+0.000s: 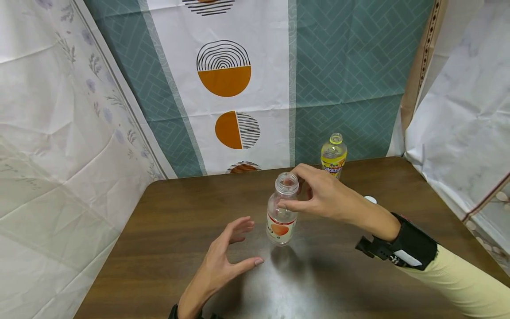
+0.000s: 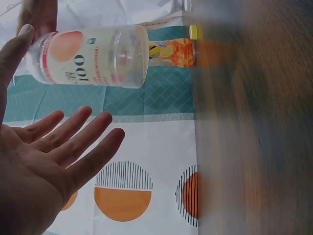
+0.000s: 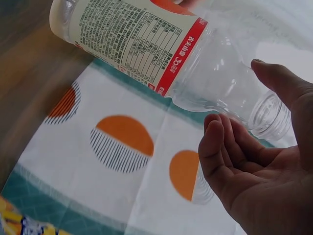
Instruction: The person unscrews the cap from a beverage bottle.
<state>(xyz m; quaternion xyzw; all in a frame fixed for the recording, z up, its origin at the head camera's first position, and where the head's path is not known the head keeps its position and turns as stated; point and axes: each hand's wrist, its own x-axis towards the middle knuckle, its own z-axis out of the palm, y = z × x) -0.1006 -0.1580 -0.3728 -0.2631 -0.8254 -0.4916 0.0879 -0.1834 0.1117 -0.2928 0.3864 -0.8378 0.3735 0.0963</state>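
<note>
A clear, uncapped plastic bottle [image 1: 281, 221] with a cream and red label and a peach picture hangs upright above the table, its shadow below it. My right hand [image 1: 324, 192] grips it just under the open mouth, thumb on one side and curled fingers on the other. In the right wrist view, the thumb and fingers of that hand [image 3: 259, 181] flank the bottle's neck. My left hand [image 1: 223, 257] holds nothing; its fingers and thumb are spread to the left of the bottle. The left wrist view shows that palm [image 2: 34, 171] facing the bottle's side.
A second bottle [image 1: 334, 156] with a yellow label and open mouth stands at the table's back edge, partly behind my right hand. A white round object [image 1: 370, 199] lies behind my right wrist. Patterned cloth [image 1: 338, 66] hangs behind the brown table [image 1: 167, 248].
</note>
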